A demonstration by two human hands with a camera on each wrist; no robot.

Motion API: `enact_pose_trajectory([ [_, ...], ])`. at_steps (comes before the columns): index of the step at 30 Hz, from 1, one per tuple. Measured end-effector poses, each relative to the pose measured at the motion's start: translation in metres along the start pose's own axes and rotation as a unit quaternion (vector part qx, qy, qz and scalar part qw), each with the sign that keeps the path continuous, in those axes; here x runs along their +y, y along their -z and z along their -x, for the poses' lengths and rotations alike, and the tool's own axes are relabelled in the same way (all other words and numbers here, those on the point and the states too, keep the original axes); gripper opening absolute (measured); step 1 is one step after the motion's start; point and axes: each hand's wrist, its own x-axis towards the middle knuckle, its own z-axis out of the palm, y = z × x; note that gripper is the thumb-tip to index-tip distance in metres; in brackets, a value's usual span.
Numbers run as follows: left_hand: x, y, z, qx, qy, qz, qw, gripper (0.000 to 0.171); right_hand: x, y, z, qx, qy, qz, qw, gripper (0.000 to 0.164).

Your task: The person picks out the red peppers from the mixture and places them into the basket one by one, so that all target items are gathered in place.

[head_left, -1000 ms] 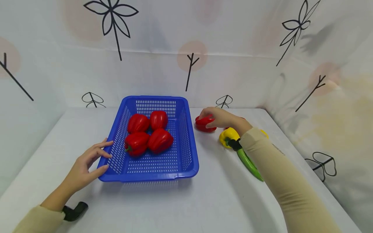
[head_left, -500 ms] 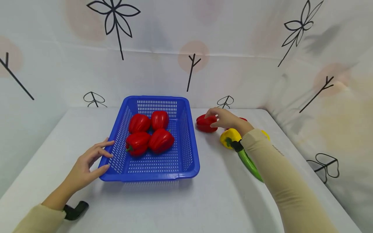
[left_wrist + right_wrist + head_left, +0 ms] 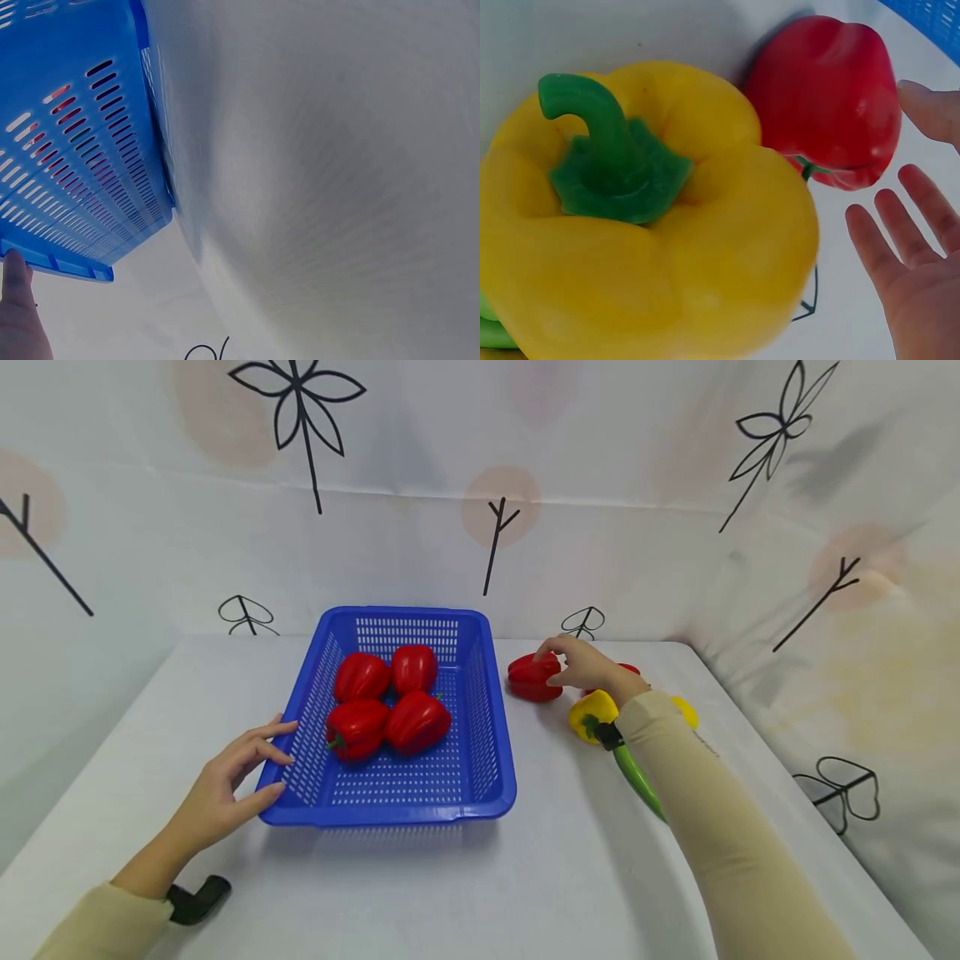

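My left hand (image 3: 225,785) rests its spread fingertips against the left rim of a blue perforated basket (image 3: 386,816); a finger (image 3: 16,281) shows at the rim in the left wrist view. Several red bell peppers (image 3: 417,723) lie inside the basket. To its right, a red bell pepper (image 3: 534,678) lies on the table. My right hand (image 3: 581,664) is at that pepper's right side, fingers extended and apart. In the right wrist view the thumb (image 3: 930,112) is close to the red pepper (image 3: 829,97); contact is unclear. The other fingers (image 3: 889,232) stand clear of it.
A yellow bell pepper (image 3: 592,714) and a long green chili (image 3: 637,781) lie under the right forearm. Another red pepper (image 3: 630,667) and a yellow piece (image 3: 686,712) are mostly hidden by the arm. A patterned cloth backdrop (image 3: 420,552) rises behind the table.
My right hand has drawn back slightly to the right off the red pepper, and its fingers cover less of it. The left hand stays at the basket rim. The view has shifted slightly.
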Motion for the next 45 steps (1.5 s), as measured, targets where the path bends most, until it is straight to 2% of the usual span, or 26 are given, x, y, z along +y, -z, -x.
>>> enact_pose_trajectory([
  [9, -0.002, -0.002, 0.001, 0.006, -0.003, -0.001, 1.0, 0.035, 0.003, -0.005, -0.001, -0.012, -0.033, -0.007, 0.999, 0.046],
  [20, -0.003, -0.002, 0.002, 0.001, -0.003, -0.009, 1.0, 0.033, 0.003, -0.008, -0.004, -0.005, -0.059, -0.011, 0.998, 0.041],
  [29, -0.002, -0.003, 0.001, 0.0, -0.004, -0.003, 1.0, 0.033, 0.006, -0.011, -0.008, -0.013, -0.02, 0.003, 1.0, 0.038],
  [45, -0.006, -0.001, 0.001, -0.003, 0.004, -0.012, 0.9999, 0.031, -0.001, -0.006, -0.002, -0.038, -0.011, 0.027, 0.999, 0.039],
])
